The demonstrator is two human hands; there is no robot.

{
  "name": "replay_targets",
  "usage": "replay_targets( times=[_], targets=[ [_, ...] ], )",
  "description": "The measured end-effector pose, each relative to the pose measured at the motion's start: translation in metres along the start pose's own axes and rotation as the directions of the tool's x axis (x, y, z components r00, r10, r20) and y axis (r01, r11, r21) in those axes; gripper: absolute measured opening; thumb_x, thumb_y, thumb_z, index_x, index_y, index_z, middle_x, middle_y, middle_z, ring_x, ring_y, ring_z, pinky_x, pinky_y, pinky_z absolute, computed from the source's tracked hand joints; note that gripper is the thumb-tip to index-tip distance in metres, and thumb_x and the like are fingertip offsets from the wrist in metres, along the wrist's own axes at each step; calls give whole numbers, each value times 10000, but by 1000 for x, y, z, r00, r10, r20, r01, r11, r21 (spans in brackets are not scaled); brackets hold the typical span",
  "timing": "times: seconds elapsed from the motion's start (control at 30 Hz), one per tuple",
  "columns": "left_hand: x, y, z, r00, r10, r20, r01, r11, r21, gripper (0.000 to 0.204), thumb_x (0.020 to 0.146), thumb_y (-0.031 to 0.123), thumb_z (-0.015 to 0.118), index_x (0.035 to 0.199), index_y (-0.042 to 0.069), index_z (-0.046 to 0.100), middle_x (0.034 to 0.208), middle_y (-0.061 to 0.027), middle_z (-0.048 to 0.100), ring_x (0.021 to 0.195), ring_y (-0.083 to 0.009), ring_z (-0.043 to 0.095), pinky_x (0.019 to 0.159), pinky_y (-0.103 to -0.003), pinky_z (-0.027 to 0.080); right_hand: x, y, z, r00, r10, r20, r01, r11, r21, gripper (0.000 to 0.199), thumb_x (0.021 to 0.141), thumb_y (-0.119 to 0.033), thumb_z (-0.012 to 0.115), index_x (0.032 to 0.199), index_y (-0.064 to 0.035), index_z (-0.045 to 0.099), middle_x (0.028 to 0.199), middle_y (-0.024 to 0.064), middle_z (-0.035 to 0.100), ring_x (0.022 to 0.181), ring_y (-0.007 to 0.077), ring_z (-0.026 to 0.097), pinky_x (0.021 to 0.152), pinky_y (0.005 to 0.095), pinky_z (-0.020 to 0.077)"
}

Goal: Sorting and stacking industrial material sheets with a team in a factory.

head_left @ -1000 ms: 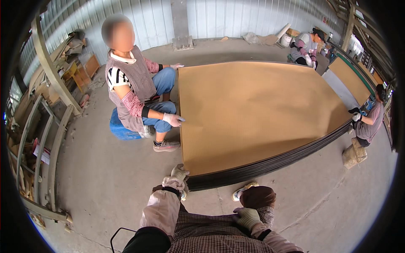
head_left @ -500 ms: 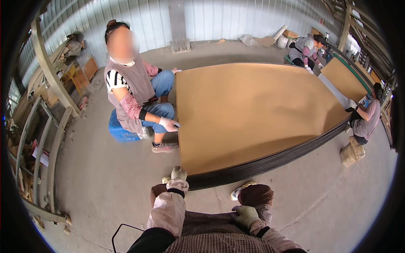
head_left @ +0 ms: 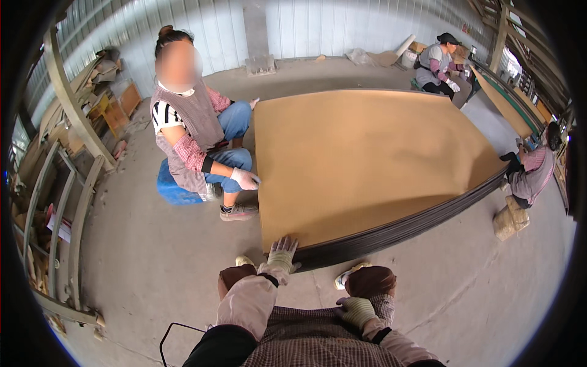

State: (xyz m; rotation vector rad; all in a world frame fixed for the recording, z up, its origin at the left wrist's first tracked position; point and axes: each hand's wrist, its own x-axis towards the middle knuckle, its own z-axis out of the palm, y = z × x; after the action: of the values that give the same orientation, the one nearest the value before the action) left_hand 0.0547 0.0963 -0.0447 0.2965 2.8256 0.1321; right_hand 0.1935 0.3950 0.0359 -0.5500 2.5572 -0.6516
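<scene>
A large tan sheet (head_left: 367, 159) lies on top of a stack of dark-edged sheets (head_left: 391, 235) in front of me. My left hand (head_left: 281, 255), in a pale knitted glove, rests on the near left corner of the top sheet. Its fingers are spread and pointing away from me. My right hand (head_left: 356, 311), gloved too, stays on my lap by the right thigh, with its fingers curled in. Whatever may be inside them is hidden. At the left end, a seated co-worker (head_left: 189, 128) keeps both gloved hands on the sheet's edge.
Two more co-workers sit at the far end, one at the back (head_left: 437, 67) and one at the right (head_left: 532, 171), beside a tilted tan sheet (head_left: 498, 101). Metal frames (head_left: 52, 220) and scrap boards (head_left: 79, 104) stand along the left. The near co-worker sits on a blue seat (head_left: 177, 183).
My left hand has gone from the corner's edge to lying spread on top of the sheet. At the far end, a tan sheet has been tilted up, and the back co-worker sits more upright.
</scene>
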Motion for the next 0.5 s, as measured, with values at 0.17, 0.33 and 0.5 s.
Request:
replay_targets(
  times=[0.17,0.33,0.5],
  targets=[
    [0,-6,8,999,-20,34,19,1000,6,987,829,603,628,1570,169,142,1616,-193,156,1502,-358,126,1207,-500,123,-3,-1,5,1000,2,-27,-2,1000,2,396,845,-375,620,1086,-72,703,935,150,718,902,325,683,824,404,531],
    [-8,-14,9,999,-48,26,48,999,8,975,823,588,646,1566,182,162,1606,-200,176,1496,-358,143,1204,-503,133,-3,-8,5,1000,-4,-26,4,1000,4,378,845,-364,622,1073,-73,702,923,147,717,892,321,684,814,410,534],
    [-7,-1,-10,999,-49,-6,49,998,-37,993,813,561,658,1569,159,155,1618,-205,140,1501,-367,118,1199,-528,110,-9,-1,2,997,11,-81,-8,999,39,364,858,-360,622,1080,-81,694,928,145,713,887,319,684,802,415,535]
  ],
)
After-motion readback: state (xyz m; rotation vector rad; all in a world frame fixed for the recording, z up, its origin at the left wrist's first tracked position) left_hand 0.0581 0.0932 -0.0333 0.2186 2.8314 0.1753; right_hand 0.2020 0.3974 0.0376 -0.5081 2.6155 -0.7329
